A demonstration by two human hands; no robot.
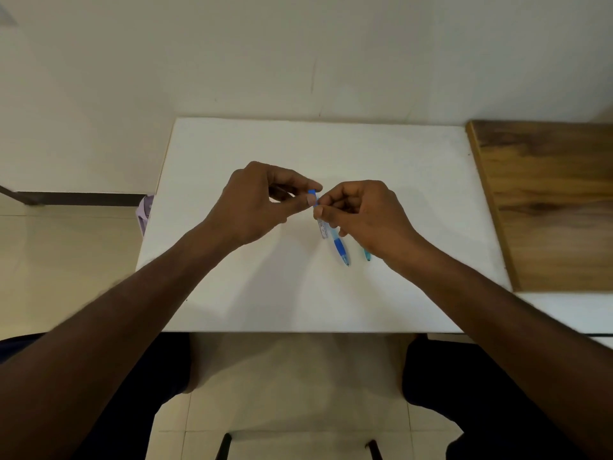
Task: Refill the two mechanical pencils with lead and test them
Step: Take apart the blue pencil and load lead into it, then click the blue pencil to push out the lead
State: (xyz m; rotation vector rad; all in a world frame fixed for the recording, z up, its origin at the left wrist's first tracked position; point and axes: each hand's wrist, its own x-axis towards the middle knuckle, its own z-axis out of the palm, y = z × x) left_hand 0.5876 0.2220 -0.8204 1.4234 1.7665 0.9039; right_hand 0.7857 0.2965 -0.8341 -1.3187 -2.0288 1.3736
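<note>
My left hand [262, 200] and my right hand [368, 214] meet above the middle of the white table [298, 293]. Between them is a small clear lead case [322, 229] with a blue cap [311, 193]. The left thumb and forefinger pinch the cap end, and the right fingers grip the clear body just below it. A blue mechanical pencil [340, 250] lies on the table under the case, tip toward me. Only the tip of a teal mechanical pencil [367, 256] shows to its right; the rest is hidden under my right hand.
A wooden board [547, 200] lies next to the table on the right. A pale purple object [146, 210] sticks out past the table's left edge. My knees and the tiled floor are below the near edge.
</note>
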